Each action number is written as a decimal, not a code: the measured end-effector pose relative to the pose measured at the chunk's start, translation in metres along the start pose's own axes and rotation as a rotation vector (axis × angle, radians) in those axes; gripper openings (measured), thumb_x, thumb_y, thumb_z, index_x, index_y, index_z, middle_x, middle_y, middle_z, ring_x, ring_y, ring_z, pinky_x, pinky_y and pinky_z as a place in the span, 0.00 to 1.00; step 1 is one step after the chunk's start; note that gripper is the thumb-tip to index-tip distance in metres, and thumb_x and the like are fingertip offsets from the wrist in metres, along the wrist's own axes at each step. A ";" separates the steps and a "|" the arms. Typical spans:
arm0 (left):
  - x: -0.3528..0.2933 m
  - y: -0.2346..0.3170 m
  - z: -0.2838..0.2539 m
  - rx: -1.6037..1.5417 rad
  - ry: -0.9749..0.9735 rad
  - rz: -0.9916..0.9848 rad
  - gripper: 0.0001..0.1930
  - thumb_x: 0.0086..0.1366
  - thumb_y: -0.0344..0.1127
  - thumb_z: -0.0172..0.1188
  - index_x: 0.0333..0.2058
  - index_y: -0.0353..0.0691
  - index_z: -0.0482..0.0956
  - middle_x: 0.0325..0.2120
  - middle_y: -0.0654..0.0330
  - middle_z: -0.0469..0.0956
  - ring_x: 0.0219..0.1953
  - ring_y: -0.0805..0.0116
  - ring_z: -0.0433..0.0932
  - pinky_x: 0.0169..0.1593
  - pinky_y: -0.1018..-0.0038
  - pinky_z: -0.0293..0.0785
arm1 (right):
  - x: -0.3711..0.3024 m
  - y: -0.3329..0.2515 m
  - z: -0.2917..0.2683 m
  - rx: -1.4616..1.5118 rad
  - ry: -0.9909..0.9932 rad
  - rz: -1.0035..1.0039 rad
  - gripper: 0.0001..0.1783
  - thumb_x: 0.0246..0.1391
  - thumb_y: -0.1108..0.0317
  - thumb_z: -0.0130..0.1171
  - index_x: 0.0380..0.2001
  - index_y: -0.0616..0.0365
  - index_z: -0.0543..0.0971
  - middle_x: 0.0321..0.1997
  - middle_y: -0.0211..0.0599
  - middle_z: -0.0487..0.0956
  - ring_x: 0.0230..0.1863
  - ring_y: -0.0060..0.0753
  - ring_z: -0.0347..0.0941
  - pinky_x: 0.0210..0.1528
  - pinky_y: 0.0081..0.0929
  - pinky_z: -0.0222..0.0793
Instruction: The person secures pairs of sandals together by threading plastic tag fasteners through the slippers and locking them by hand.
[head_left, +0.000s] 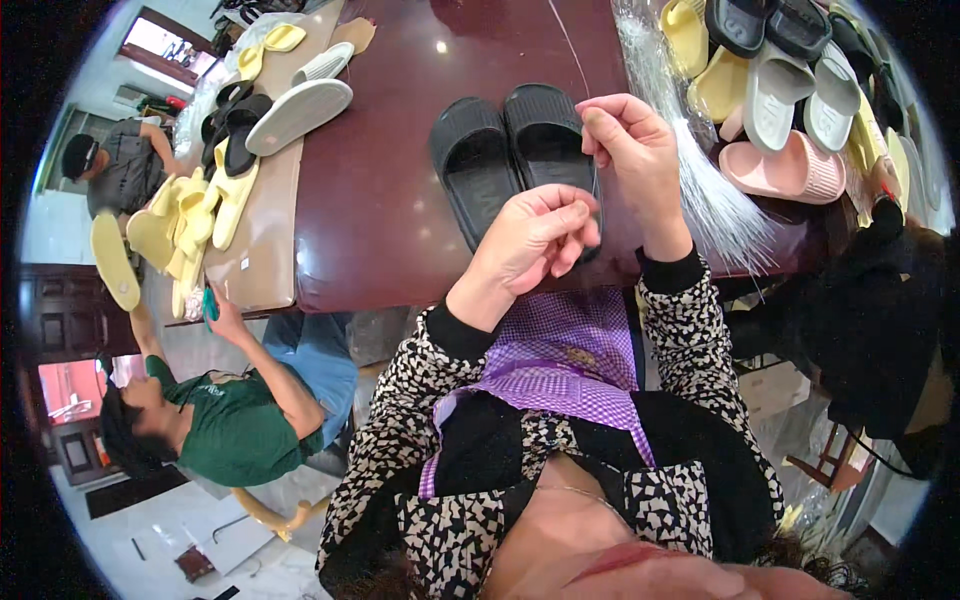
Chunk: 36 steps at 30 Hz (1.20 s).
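Note:
A pair of black slide sandals (478,165) lies side by side on the dark red table, toes away from me. My right hand (632,150) is above the right sandal's outer edge, thumb and forefinger pinched on a thin clear strand (572,45) that trails away over the table. Lower down, my left hand (535,238) covers the heel parts of the sandals. Its fingers are curled, the tips slightly blurred, and the strand seems to run down into them from my right hand.
To the right lies a bundle of clear strands (700,190), beside piled yellow, grey, black and pink slides (785,168). More slides (300,115) cover the left table. A person in green (245,415) holds a yellow sole there; another person (125,165) is beyond. A dark-sleeved person is at right.

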<state>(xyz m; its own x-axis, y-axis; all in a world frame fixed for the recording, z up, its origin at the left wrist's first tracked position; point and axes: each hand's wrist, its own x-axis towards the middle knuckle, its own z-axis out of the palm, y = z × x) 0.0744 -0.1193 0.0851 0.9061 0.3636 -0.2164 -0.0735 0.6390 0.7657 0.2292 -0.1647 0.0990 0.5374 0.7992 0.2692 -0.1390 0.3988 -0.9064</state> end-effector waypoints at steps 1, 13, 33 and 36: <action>-0.005 0.002 -0.001 -0.002 -0.025 -0.009 0.09 0.64 0.33 0.54 0.38 0.33 0.73 0.29 0.50 0.78 0.13 0.77 0.69 0.15 0.84 0.63 | -0.002 -0.003 0.002 -0.020 0.001 -0.009 0.06 0.56 0.73 0.54 0.35 0.63 0.77 0.22 0.26 0.74 0.22 0.12 0.65 0.24 0.09 0.57; -0.033 0.020 -0.004 -0.046 -0.137 -0.111 0.09 0.64 0.32 0.54 0.39 0.33 0.74 0.24 0.57 0.77 0.14 0.80 0.69 0.16 0.85 0.63 | -0.012 -0.013 0.011 -0.159 0.030 -0.086 0.06 0.56 0.73 0.54 0.35 0.64 0.77 0.21 0.26 0.74 0.20 0.11 0.65 0.22 0.09 0.57; -0.036 -0.029 -0.024 1.639 -0.112 0.809 0.05 0.51 0.26 0.56 0.27 0.36 0.70 0.23 0.56 0.69 0.27 0.58 0.72 0.31 0.69 0.70 | -0.083 0.038 -0.043 -0.858 0.012 0.370 0.06 0.52 0.71 0.54 0.27 0.64 0.76 0.17 0.34 0.75 0.16 0.22 0.70 0.18 0.20 0.63; -0.020 -0.025 -0.044 1.636 -0.069 0.843 0.04 0.51 0.26 0.56 0.27 0.36 0.70 0.23 0.56 0.69 0.28 0.58 0.72 0.32 0.68 0.70 | -0.064 0.044 -0.039 -1.097 0.005 0.140 0.07 0.51 0.71 0.54 0.28 0.64 0.76 0.19 0.43 0.76 0.20 0.35 0.73 0.22 0.28 0.67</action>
<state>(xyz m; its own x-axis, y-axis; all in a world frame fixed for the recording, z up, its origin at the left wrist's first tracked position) 0.0395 -0.1130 0.0442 0.8644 0.1471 0.4809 -0.0709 -0.9111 0.4061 0.2212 -0.2161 0.0293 0.5783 0.8032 0.1428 0.6127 -0.3120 -0.7261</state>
